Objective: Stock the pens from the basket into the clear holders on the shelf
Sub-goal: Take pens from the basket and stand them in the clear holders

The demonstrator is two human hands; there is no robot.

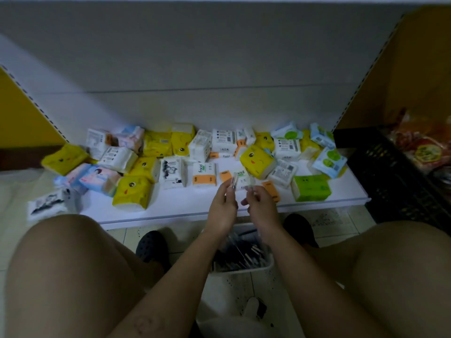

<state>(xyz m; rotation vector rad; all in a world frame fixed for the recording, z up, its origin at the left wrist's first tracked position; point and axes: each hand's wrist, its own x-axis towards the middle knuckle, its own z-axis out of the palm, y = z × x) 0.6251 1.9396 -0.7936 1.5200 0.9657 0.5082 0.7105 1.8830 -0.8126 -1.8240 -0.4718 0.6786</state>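
Over shelf (185, 206) front edge: gripping a small clear piece (234, 182) (pen or holder, cannot tell) in left hand (222, 206); right hand (261, 206) curled just beside, hold unclear. Below on floor (117, 236): white basket (244, 269) with pens (241, 252).

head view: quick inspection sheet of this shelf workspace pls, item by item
surface: low white shelf board, just above the floor tiles.
job's things: white plastic basket on the floor between the feet, holding dark pens; small clear slender piece held over the shelf; no clear holders plainly visible.
clutter: soft tissue packs scattered across the shelf, among them a yellow tissue pack and a green tissue pack.
fingers: left hand pinches the clear piece; right hand is curled beside it, its hold unclear.
cables: nothing seen.
surroundings: black plastic crate at the right; yellow side panel at the left.
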